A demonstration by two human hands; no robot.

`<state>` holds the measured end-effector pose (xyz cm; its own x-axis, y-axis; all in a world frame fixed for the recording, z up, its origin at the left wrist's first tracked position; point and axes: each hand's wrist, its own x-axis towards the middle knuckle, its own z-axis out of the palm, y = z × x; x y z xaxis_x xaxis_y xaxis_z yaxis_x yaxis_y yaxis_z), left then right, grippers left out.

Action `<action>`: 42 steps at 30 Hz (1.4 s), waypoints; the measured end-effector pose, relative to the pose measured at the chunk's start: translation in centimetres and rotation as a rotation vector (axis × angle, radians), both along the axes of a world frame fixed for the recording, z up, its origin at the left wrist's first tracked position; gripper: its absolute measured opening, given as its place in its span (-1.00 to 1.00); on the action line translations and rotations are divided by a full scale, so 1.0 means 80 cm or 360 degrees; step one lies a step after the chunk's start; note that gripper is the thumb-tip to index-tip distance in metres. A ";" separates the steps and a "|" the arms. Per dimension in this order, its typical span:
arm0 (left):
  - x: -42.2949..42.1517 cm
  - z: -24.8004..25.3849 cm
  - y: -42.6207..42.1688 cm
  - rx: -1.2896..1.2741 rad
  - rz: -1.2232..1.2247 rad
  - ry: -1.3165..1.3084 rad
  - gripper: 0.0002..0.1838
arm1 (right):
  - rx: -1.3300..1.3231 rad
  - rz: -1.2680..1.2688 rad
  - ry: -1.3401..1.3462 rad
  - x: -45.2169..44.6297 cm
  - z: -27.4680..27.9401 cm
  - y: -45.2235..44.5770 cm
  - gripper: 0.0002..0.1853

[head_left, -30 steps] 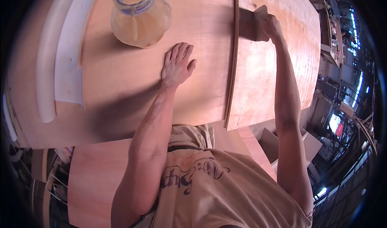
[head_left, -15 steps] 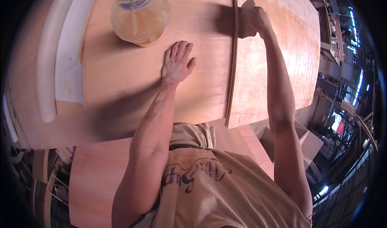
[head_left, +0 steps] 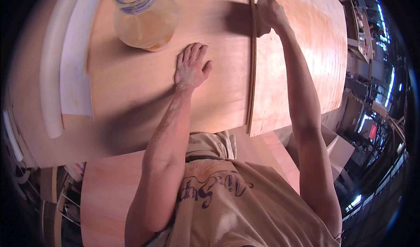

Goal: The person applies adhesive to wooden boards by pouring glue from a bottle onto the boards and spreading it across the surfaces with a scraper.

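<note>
My left hand [head_left: 191, 67] lies flat on a light plywood sheet [head_left: 144, 89], fingers spread, holding nothing. Up and left of it stands a clear, wide-bellied jar [head_left: 146, 26] with a narrower neck and yellowish contents. With my arm stretched far forward, my right hand [head_left: 275, 15] grips a flat grey-brown piece [head_left: 262, 17], whose exact kind I cannot make out. That piece rests at the near-left edge of a second plywood panel [head_left: 306, 63], which lies on the first sheet and shows shiny, brownish streaks.
A pale rolled tube [head_left: 50, 72] and a white strip [head_left: 75, 85] run along the left side. Below the table edge are more wooden boards [head_left: 105, 194]. An open box [head_left: 339, 153] stands at the lower right, and a cluttered shelf [head_left: 361, 33] is beyond the panel.
My right hand has moved slightly forward and left along the panel edge with the flat piece. My left hand stays flat in place. The view has shifted a little.
</note>
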<state>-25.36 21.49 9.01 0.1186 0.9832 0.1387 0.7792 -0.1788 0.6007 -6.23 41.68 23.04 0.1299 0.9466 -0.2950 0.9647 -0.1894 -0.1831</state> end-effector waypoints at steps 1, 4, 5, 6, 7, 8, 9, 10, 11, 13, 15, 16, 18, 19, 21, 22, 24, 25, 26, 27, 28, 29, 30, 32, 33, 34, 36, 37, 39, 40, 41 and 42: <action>0.000 -0.001 0.000 -0.0007 -0.0003 0.0013 -0.44 | 0.0034 -0.0045 0.0021 0.002 -0.005 0.002 -0.51; -0.002 -0.006 0.001 0.0025 -0.0004 0.0018 -0.44 | 0.0114 -0.0089 0.0196 0.030 -0.027 0.015 -0.52; 0.000 -0.006 0.001 0.0043 -0.0003 0.0012 -0.44 | 0.0135 -0.0087 0.0270 0.042 -0.036 0.017 -0.54; 0.004 -0.005 0.002 0.0042 -0.0015 0.0022 -0.44 | 0.0102 -0.0029 0.0761 0.056 -0.043 0.019 -0.60; 0.006 -0.004 0.001 0.0034 -0.0023 0.0039 -0.44 | 0.0206 0.0077 0.1042 0.125 -0.059 0.044 -0.62; 0.000 -0.004 0.002 0.0022 -0.0009 0.0074 -0.45 | 0.0299 0.0203 0.1343 0.181 -0.079 0.075 -0.64; -0.006 -0.005 0.004 0.0022 0.0011 0.0066 -0.45 | 0.0401 0.0154 0.1146 0.185 -0.050 0.090 -0.66; -0.005 -0.003 0.002 0.0014 0.0013 0.0043 -0.45 | 0.0526 0.0114 0.0686 0.177 -0.016 0.095 -0.67; -0.002 -0.001 0.001 0.0009 0.0006 0.0004 -0.45 | 0.0607 0.0130 0.0254 0.179 0.001 0.107 -0.67; -0.001 0.002 0.004 0.0018 0.0005 0.0008 -0.45 | 0.0589 0.0288 -0.0389 0.179 -0.006 0.124 -0.68; -0.001 -0.001 0.001 0.0035 0.0006 0.0044 -0.43 | 0.0312 0.0508 -0.0858 0.161 -0.034 0.112 -0.69; 0.001 -0.001 0.000 0.0036 0.0003 0.0041 -0.43 | 0.0322 0.0619 -0.0700 0.166 -0.043 0.111 -0.70; 0.000 -0.005 0.000 0.0034 0.0009 0.0045 -0.43 | 0.0292 0.0621 -0.0387 0.182 -0.046 0.121 -0.69; -0.002 -0.004 0.001 0.0024 0.0006 0.0037 -0.43 | 0.0255 0.0512 -0.0235 0.193 -0.025 0.134 -0.69; -0.002 0.001 0.001 0.0001 -0.0009 0.0010 -0.43 | 0.0173 0.0389 -0.0230 0.199 -0.014 0.131 -0.66; -0.002 0.001 0.001 0.0003 -0.0013 0.0007 -0.43 | 0.0146 0.0374 -0.0371 0.195 -0.020 0.126 -0.63; -0.002 -0.001 0.001 0.0007 -0.0005 0.0007 -0.44 | 0.0096 0.0357 -0.0644 0.178 -0.031 0.122 -0.57; -0.002 0.001 0.002 0.0016 -0.0002 0.0013 -0.44 | 0.0119 0.0193 -0.0455 0.165 -0.031 0.123 -0.58; -0.002 0.001 0.003 0.0021 0.0006 0.0024 -0.44 | 0.0138 0.0037 -0.0261 0.150 -0.033 0.125 -0.58; -0.002 0.001 0.000 0.0021 0.0004 0.0031 -0.44 | 0.0149 -0.0131 -0.0071 0.144 -0.036 0.123 -0.59; -0.002 0.001 -0.005 0.0012 -0.0002 0.0035 -0.44 | 0.0128 -0.0097 -0.0032 0.149 -0.043 0.121 -0.57; -0.002 0.001 -0.004 0.0014 -0.0007 0.0039 -0.44 | 0.0119 -0.0063 0.0009 0.158 -0.052 0.128 -0.55; -0.002 0.001 0.000 0.0028 -0.0005 0.0044 -0.43 | 0.0122 -0.0022 0.0051 0.166 -0.058 0.142 -0.53; -0.001 0.000 -0.001 0.0037 -0.0001 0.0037 -0.43 | 0.0128 0.0050 0.0040 0.161 -0.058 0.143 -0.52; -0.001 -0.001 0.000 0.0046 0.0004 0.0037 -0.43 | 0.0133 0.0098 -0.0020 0.155 -0.062 0.144 -0.53; -0.001 -0.001 0.000 0.0044 0.0006 0.0040 -0.43 | 0.0139 0.0145 -0.0080 0.148 -0.066 0.143 -0.53; 0.000 -0.001 0.000 0.0046 0.0004 0.0048 -0.43 | 0.0189 0.0165 -0.0103 0.137 -0.072 0.141 -0.54; -0.001 0.000 0.000 0.0047 -0.0005 0.0027 -0.43 | 0.0161 0.0156 -0.0065 0.128 -0.070 0.138 -0.54; -0.001 0.001 0.001 0.0042 -0.0022 -0.0018 -0.42 | 0.0099 0.0144 0.0006 0.111 -0.066 0.136 -0.53; -0.002 0.002 0.004 0.0056 -0.0015 -0.0012 -0.42 | 0.0154 0.0138 0.0007 0.105 -0.071 0.137 -0.50; -0.001 0.002 0.004 0.0062 -0.0009 -0.0008 -0.42 | 0.0128 0.0028 0.0062 0.090 -0.064 0.134 -0.50; -0.001 0.003 0.000 0.0059 -0.0007 -0.0006 -0.42 | 0.0092 -0.0086 0.0114 0.076 -0.056 0.131 -0.49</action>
<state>-25.44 21.51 9.24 0.1226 0.9769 0.1753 0.7760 -0.2044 0.5967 -0.12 52.14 18.58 0.1617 0.9545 -0.2505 0.9373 -0.2280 -0.2636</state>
